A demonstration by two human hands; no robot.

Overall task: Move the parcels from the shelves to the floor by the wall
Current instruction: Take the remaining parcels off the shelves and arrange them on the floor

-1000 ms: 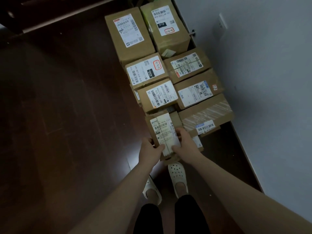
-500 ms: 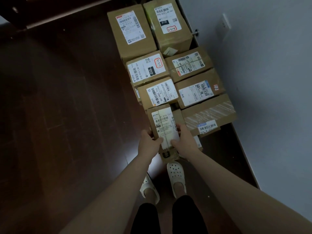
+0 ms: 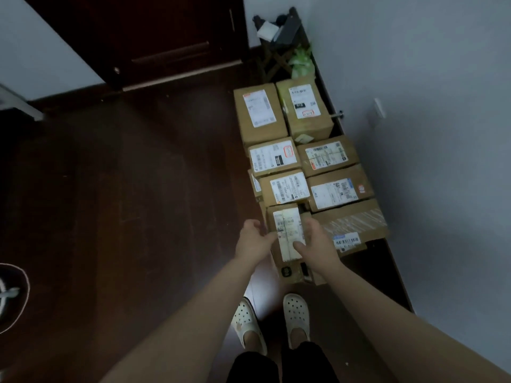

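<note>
Left hand point(image 3: 254, 240) and right hand point(image 3: 316, 243) have slid the parcel point(image 3: 287, 230) forward toward the row point(image 3: 333, 190).

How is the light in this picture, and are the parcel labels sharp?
Head view: dim, the dark wooden floor nearly black. Head view: a pale glare patch beside the white perforated clogs. Head view: printing on the brown cardboard parcels is blurred, unreadable, even on the narrow cardboard parcel held by left hand and right hand.

mount: one wide-angle cam on the person's head.
facing: forward and steeply down, along the pale grey wall point(image 3: 414, 78) on the right.
range: close, small brown cardboard parcel point(image 3: 287, 233) within reach at frame centre.
edges: white perforated clogs point(image 3: 296, 313) bottom, dark wooden door point(image 3: 166, 37) top.
</note>
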